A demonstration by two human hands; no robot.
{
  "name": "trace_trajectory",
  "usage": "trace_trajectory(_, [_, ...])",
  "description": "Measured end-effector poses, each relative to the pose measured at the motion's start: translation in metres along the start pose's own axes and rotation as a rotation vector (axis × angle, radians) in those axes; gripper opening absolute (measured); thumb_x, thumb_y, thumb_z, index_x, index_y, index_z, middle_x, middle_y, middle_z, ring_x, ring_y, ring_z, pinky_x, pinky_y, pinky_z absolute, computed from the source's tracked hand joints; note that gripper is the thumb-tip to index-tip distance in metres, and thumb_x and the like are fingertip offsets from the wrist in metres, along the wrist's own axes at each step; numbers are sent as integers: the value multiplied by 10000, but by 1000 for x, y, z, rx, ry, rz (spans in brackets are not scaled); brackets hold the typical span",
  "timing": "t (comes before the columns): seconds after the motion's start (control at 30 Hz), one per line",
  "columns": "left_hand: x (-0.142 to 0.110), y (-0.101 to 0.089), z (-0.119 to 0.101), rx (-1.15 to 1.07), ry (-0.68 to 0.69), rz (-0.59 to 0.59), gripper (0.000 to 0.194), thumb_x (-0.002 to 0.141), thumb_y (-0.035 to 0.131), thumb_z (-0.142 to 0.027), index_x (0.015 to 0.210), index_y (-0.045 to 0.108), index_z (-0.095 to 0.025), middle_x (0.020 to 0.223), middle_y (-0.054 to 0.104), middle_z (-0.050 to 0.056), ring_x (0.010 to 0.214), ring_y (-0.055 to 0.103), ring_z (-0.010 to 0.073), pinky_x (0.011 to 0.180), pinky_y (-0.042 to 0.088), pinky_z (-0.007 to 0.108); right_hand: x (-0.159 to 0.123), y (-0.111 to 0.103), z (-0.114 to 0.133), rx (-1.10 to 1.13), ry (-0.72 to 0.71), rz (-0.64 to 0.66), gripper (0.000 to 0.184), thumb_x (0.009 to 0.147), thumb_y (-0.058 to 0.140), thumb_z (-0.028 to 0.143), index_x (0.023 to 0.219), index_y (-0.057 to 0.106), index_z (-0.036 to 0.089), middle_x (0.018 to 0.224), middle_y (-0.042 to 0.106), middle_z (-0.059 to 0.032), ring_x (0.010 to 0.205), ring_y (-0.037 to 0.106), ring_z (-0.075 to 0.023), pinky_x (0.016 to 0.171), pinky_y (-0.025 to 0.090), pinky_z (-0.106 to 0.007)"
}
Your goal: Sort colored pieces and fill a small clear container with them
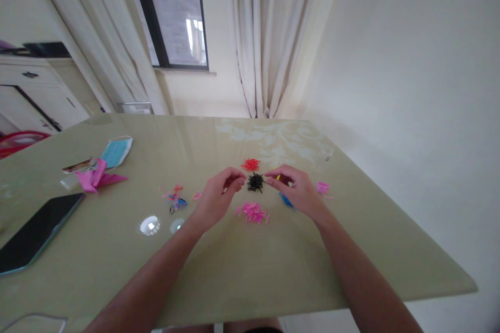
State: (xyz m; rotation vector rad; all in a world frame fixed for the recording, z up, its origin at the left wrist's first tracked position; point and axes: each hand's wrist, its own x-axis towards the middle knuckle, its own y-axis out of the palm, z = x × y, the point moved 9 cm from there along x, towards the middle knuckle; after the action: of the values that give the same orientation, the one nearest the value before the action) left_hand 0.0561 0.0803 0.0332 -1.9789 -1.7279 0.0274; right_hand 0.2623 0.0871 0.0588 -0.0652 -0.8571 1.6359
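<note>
Flanking the black pile [255, 182] (for reach, presumably), left hand [219, 191] and right hand [300, 190] curl inward. Whether fingers [235, 173] grip anything, I can't tell.

A tangled black heap [255, 182] of thin bits lies between a red heap [250, 164] and a pink heap [253, 213].

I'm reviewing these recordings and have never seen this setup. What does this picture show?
No machine here: this single picture comes from a camera worn on a person's head, looking forward and down at two bare hands. On the table lie small piles of what look like rubber bands. The left hand and right hand flank the black pile, between the red pile and pink pile. Farther left are a phone and mask. Whether the fingers hold anything is too small to tell.
</note>
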Motion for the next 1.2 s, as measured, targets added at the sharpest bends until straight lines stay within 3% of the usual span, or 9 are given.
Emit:
trace_trajectory(0.1, [-5, 17, -3, -179, 6, 93, 209, 975, 637, -352, 1040, 745, -186, 904, 749, 55, 856, 690, 178, 781, 541, 282, -4, 23, 14, 76, -24, 50, 307, 928, 745, 485, 1017, 820, 201, 790, 728, -30, 603, 531, -127, 578, 411, -264])
trace_trajectory(0.2, [-6, 20, -2, -240, 9, 109, 190, 951, 682, -323, 1048, 772, -187, 949, 778, 65, 888, 714, 184, 812, 566, 286, -6, 32, 18, 92, -40, 57, 294, 942, 735, 474, 988, 824, 197, 785, 733, -32, 612, 536, -128, 581, 402, -262])
trace_trajectory(0.53, [-7, 12, -19, -170, 146, 26, 148, 935, 711, -293, 983, 820, -206, 979, 774, 82, 896, 747, 187, 804, 624, 284, -7, 31, 16, 103, -21, 38, 218, 956, 720, 376, 917, 815, 183, 752, 730, -25, 631, 555, -135, 589, 400, -263])
trace_trajectory(0.77, [-7, 17, -8, -276, 38, 53, 216, 908, 746, -322, 1064, 760, -173, 1048, 801, 95, 951, 766, 206, 901, 624, 336, -8, 31, 16, 131, -36, 8, 233, 957, 714, 398, 916, 806, 188, 796, 750, -41, 652, 581, -147, 595, 421, -268])
trace_trajectory(1.0, [-6, 16, -3, -246, -10, 45, 186, 929, 720, -335, 985, 774, -166, 878, 788, 62, 814, 722, 170, 756, 584, 273, -9, 28, 21, 121, -70, -16, 178, 955, 729, 359, 919, 813, 206, 803, 751, -36, 663, 590, -148, 603, 426, -272])
trace_trajectory(1.2, [-6, 14, -6, -309, 11, 23, 149, 898, 756, -298, 973, 778, -171, 900, 799, 65, 832, 738, 176, 778, 595, 277, -9, 30, 22, 114, -81, -12, 184, 961, 725, 368, 961, 817, 209, 809, 744, -38, 662, 587, -147, 601, 433, -275])
